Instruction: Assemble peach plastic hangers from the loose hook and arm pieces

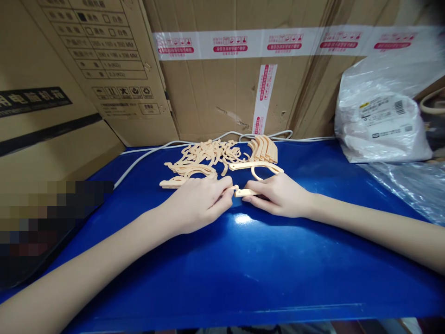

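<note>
Leaning boxes (222, 83): big cardboard cartons are standing along the back and left, taped shut and walling in the work area; whatever they are holding is not showing.
Bench (243, 269): its glossy blue top is carrying everything and is reflecting the light just below the hands.
Plastic bag (378, 116): it is slumping at the right rear against the cartons, labelled and crumpled; its white film is hiding the contents.
Cable (146, 155): a white lead is running along the back edge, behind the parts.
Loose pile (205, 155): peach plastic parts are lying tangled just beyond the left hand, probably within easy reach.
Neat row (266, 148): similar curved parts are nesting side by side to the right of the pile, apart from the tangle.
Left hand (198, 204): its grip is closing in a fingertip pinch on the near end of the plastic piece.
Right hand (281, 195): its grip is pinching the bar's other end, with the looped part arching behind the fingers.
Plastic piece (245, 191): it is sitting low over the bench between both hands, seemingly for steadiness; whether it is one part or two meeting, I cannot tell.
</note>
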